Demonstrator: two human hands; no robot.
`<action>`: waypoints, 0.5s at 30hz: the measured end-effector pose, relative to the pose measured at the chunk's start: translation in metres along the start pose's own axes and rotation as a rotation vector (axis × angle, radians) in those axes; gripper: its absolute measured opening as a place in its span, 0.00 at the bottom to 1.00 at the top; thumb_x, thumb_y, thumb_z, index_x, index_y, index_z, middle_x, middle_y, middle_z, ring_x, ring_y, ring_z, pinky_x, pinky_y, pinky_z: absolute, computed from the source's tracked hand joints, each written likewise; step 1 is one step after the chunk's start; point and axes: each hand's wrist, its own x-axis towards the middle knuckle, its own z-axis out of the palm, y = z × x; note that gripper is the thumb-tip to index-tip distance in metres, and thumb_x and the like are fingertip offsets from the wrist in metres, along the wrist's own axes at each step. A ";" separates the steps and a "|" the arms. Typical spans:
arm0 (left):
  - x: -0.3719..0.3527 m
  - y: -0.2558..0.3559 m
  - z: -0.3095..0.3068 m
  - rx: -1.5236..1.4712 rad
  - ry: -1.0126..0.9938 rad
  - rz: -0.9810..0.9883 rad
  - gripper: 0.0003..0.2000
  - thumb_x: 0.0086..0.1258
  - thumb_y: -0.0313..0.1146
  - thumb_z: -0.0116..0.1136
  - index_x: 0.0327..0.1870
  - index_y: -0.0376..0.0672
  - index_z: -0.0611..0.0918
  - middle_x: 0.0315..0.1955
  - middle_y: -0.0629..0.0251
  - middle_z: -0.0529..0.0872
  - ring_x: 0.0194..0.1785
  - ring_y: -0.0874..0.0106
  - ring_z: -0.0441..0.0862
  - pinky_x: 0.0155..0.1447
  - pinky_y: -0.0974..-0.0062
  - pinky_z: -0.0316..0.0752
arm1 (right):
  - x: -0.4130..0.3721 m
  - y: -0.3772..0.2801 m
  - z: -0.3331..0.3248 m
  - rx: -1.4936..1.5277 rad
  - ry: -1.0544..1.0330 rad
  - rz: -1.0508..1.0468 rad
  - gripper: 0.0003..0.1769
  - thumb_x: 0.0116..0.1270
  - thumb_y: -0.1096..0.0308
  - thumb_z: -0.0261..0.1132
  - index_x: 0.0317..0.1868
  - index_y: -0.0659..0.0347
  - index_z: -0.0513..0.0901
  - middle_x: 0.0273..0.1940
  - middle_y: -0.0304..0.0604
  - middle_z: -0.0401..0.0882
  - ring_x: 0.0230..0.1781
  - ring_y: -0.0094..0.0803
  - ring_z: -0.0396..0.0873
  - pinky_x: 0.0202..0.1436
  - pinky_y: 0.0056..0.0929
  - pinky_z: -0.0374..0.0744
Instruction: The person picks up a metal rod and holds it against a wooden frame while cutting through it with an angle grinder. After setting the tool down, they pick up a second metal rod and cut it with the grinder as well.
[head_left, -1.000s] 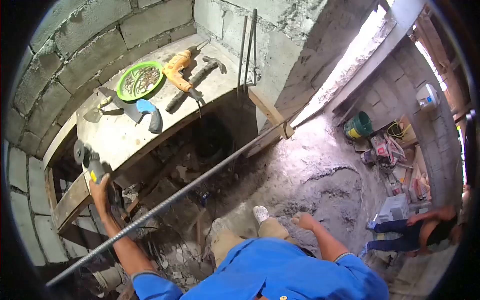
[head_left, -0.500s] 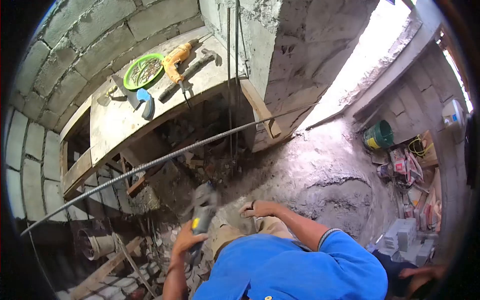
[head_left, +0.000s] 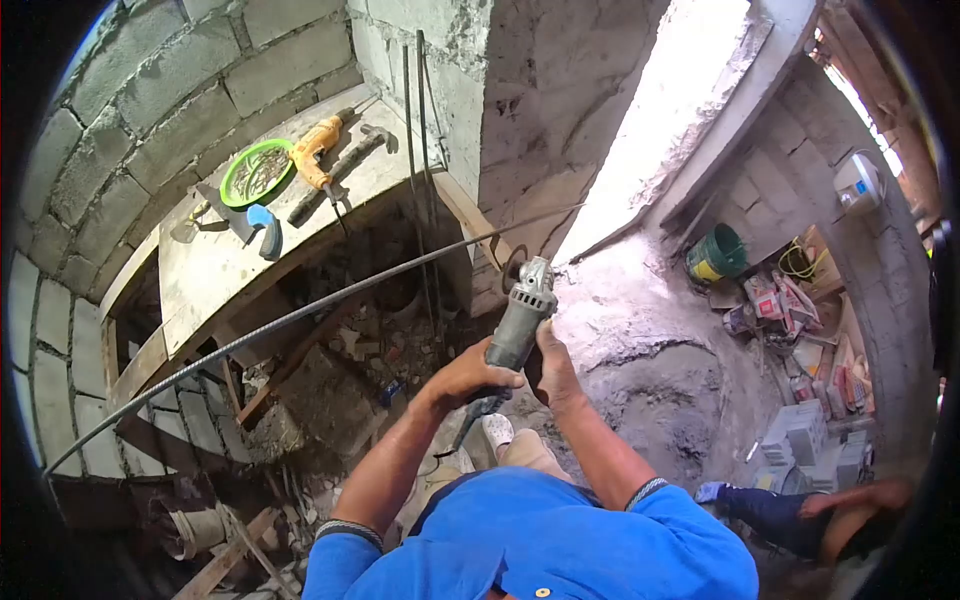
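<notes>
An angle grinder [head_left: 518, 325] is raised in front of my body, its dark disc [head_left: 515, 263] up at the far end and its cord trailing down at the near end. My left hand [head_left: 472, 374] wraps round the lower part of the grinder's body. Against its right side, my right hand [head_left: 554, 366] is closed with the thumb along the housing. A long ribbed steel bar [head_left: 330, 297] runs slantwise across the view, and the disc is close below its upper right stretch.
On a plywood platform [head_left: 205, 290] lie an orange drill [head_left: 316, 150], a hammer [head_left: 345, 172], a green dish of small pieces [head_left: 258, 172] and a blue-handled brush [head_left: 265, 230]. A green bucket [head_left: 716, 254] and grey blocks [head_left: 795, 435] stand right. Another person's arm [head_left: 865, 497] shows lower right.
The grinder has swung up and right from low on the left. My right hand has come from near my lap onto it. The view has shifted slightly right.
</notes>
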 end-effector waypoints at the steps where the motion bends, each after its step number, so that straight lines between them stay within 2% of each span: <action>1: 0.003 -0.004 0.001 0.002 -0.003 0.011 0.37 0.52 0.42 0.79 0.62 0.37 0.75 0.45 0.66 0.83 0.46 0.74 0.81 0.52 0.72 0.77 | -0.004 -0.001 0.007 -0.008 -0.006 -0.007 0.32 0.77 0.45 0.59 0.65 0.66 0.73 0.57 0.47 0.79 0.56 0.37 0.80 0.63 0.38 0.77; 3: 0.014 -0.017 0.001 -0.033 -0.013 0.051 0.34 0.52 0.41 0.79 0.59 0.37 0.76 0.43 0.67 0.83 0.45 0.74 0.80 0.51 0.72 0.77 | -0.013 -0.004 0.012 0.011 0.029 -0.064 0.33 0.79 0.42 0.53 0.67 0.64 0.72 0.56 0.49 0.81 0.55 0.38 0.81 0.61 0.39 0.79; 4: 0.016 -0.015 0.005 0.001 -0.009 0.008 0.33 0.52 0.40 0.78 0.58 0.38 0.77 0.44 0.66 0.83 0.46 0.74 0.80 0.53 0.72 0.76 | -0.009 0.000 0.001 -0.009 0.047 -0.071 0.33 0.80 0.42 0.51 0.68 0.62 0.71 0.56 0.49 0.81 0.55 0.38 0.81 0.61 0.39 0.79; 7: 0.030 -0.014 0.016 0.017 -0.048 0.048 0.34 0.51 0.37 0.77 0.61 0.36 0.77 0.46 0.64 0.84 0.47 0.73 0.81 0.54 0.73 0.76 | -0.005 0.007 -0.015 0.028 0.141 -0.138 0.33 0.80 0.41 0.50 0.66 0.63 0.73 0.56 0.48 0.81 0.55 0.38 0.82 0.61 0.38 0.79; 8: 0.034 -0.012 0.022 0.064 -0.010 0.055 0.40 0.48 0.38 0.77 0.66 0.34 0.74 0.50 0.59 0.84 0.50 0.70 0.81 0.58 0.72 0.76 | -0.003 0.005 -0.016 0.030 0.147 -0.137 0.33 0.80 0.40 0.49 0.63 0.63 0.75 0.53 0.48 0.83 0.53 0.38 0.83 0.60 0.37 0.80; 9: 0.040 -0.012 0.024 0.064 0.000 0.059 0.40 0.48 0.38 0.77 0.66 0.34 0.74 0.50 0.59 0.84 0.50 0.70 0.81 0.58 0.72 0.76 | 0.001 0.005 -0.019 0.030 0.138 -0.131 0.33 0.80 0.40 0.49 0.63 0.63 0.75 0.53 0.48 0.83 0.53 0.38 0.83 0.60 0.37 0.80; 12: 0.052 0.003 0.031 0.261 0.117 0.063 0.50 0.42 0.41 0.80 0.70 0.31 0.69 0.58 0.51 0.80 0.60 0.62 0.79 0.67 0.70 0.72 | 0.018 0.003 -0.031 0.106 0.215 -0.139 0.37 0.79 0.37 0.47 0.62 0.65 0.77 0.51 0.51 0.85 0.50 0.42 0.84 0.59 0.40 0.81; 15: 0.067 0.010 0.034 0.331 0.129 0.073 0.50 0.42 0.41 0.79 0.71 0.31 0.68 0.60 0.49 0.79 0.62 0.61 0.78 0.69 0.70 0.70 | 0.028 -0.007 -0.042 0.236 0.171 -0.161 0.36 0.79 0.37 0.48 0.61 0.65 0.78 0.52 0.52 0.85 0.50 0.42 0.84 0.58 0.41 0.82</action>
